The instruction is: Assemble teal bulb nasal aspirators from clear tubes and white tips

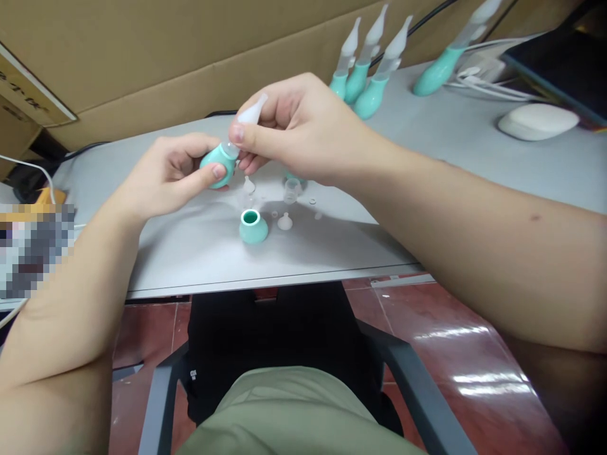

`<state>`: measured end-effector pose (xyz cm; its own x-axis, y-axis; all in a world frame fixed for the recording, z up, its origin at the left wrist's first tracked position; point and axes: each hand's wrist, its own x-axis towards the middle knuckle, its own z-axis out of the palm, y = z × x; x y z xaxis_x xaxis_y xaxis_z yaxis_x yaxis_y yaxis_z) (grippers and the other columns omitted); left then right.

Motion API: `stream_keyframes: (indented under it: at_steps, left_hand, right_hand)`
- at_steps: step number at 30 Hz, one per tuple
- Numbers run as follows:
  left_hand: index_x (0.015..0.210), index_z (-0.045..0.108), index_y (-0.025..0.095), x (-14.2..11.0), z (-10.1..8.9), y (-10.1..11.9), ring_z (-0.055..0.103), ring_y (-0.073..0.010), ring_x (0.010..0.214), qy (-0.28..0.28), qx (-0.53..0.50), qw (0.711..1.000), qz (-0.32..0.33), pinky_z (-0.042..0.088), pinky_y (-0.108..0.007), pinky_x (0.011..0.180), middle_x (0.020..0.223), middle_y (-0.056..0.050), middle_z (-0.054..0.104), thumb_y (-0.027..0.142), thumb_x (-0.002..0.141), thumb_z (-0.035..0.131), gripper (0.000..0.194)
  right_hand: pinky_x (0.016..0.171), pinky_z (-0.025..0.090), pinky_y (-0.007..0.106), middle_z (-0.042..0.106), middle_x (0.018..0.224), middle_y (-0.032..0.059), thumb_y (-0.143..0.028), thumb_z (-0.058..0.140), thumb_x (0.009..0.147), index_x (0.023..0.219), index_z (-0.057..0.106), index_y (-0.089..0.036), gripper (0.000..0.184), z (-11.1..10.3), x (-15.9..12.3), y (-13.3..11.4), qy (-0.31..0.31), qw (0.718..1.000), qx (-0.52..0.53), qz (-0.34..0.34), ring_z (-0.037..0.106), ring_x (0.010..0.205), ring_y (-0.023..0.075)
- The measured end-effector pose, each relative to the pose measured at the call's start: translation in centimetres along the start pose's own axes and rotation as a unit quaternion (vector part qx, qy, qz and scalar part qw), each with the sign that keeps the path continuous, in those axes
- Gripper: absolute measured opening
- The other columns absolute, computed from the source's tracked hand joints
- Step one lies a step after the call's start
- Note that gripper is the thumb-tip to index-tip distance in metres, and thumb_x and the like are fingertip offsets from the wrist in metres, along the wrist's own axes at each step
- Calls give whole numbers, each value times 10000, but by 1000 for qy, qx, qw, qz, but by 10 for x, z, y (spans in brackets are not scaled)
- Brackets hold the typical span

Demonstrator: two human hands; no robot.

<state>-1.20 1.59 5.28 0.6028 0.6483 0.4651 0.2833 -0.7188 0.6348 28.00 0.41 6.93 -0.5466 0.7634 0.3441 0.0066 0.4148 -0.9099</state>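
Head view, nearest zone: olive trousers (294, 411) and the grey arms of a chair (417, 404) sit above a red tiled floor (427, 335). Both forearms reach forward over the front edge of the grey counter (190, 253).

Hands, above the counter: the left hand (161, 180) has its fingers (208, 174) clamped on a teal bulb (219, 165), thumb across its front. The right hand (298, 129) has its fingers (241, 134) pinched together on a translucent white nozzle (251, 114), which stands tilted at the bulb's mouth — the two parts touch at the clear collar. The assembly is held in the air, clear of the counter surface.

Counter, just below the hands: a second teal bulb (253, 227) stands upright with its opening up. Beside it lie small clear parts — a cap (285, 222), a short tube (291, 189) and a ring (312, 201).

Far zone: three assembled units (367, 69) stand together near a cardboard box (165, 57), and a fourth unit (446, 60) leans well apart to the right. A white mouse (538, 120) lies near white cables (493, 88).
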Motion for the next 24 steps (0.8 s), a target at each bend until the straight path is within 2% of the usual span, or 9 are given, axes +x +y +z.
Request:
stream_keyframes:
  at_steps: [2,3,4,6,11,15,18,21,24]
  left_hand:
    - [1158,962,400,-1,-2,1,753,-237,835,-8,-13,1000,1,671,-431,734,1005,-7,938,785,973,1085,444]
    - [1179,969,394,-2,-3,3,787,-254,901,-21,-6,999,-31,702,-452,808,1049,-21,948,741,1028,1057,388]
    - [1169,979,375,-4,-3,7,795,-259,901,-5,-3,999,-40,704,-450,807,1032,-38,940,742,1057,1027,387]
    - [1197,997,328,-7,-2,14,830,-264,936,-2,0,997,-72,729,-441,853,1066,-79,947,748,1105,989,430]
    - [1126,999,293,-8,3,17,834,-227,848,11,-53,996,-67,746,-386,796,993,-66,927,827,1021,1055,548]
    - [1095,997,321,-8,0,12,902,-241,919,34,-90,991,-97,795,-423,882,1066,-20,964,770,968,1138,488]
    - [1119,970,298,-9,-7,8,908,-226,991,83,-87,989,-92,792,-418,949,1111,3,984,802,950,1147,560]
    - [1099,937,254,-8,-15,4,875,-192,1004,126,-78,984,-96,743,-358,928,1104,19,992,683,854,1243,581]
    - [1090,930,255,-9,-24,3,843,-195,1036,110,-57,980,-155,702,-365,966,1154,-2,1000,491,760,1298,548]
  right_hand:
    - [1154,827,524,937,1128,19,-777,1084,977,1006,794,-324,539,0,-1,0,-10,1000,8,9,901,1184,330]
    - [1152,830,524,937,1124,21,-790,1086,969,1014,793,-319,557,0,0,0,-13,1000,12,14,903,1196,333]
    - [1152,832,519,939,1129,25,-798,1087,962,1019,792,-313,570,0,0,-1,-13,1000,15,18,905,1208,333]
    - [1151,832,491,946,1157,35,-803,1091,958,1028,792,-302,587,2,0,-1,-8,999,15,28,908,1231,327]
    - [1104,831,434,935,1123,24,-812,1130,926,1031,792,-298,624,7,4,7,-2,998,43,38,910,1181,294]
    - [1025,813,331,903,1054,28,-810,1160,924,1005,813,-282,637,9,8,12,29,988,153,-14,873,1000,222]
    - [903,779,301,856,989,26,-764,1167,949,958,815,-261,614,9,7,13,90,982,147,-80,806,879,190]
    - [853,749,324,830,968,18,-679,1098,1056,908,803,-268,527,13,8,15,139,982,82,-94,768,847,193]
    - [829,728,317,798,965,6,-509,1065,1115,930,797,-264,408,17,12,20,119,985,54,-108,738,821,173]
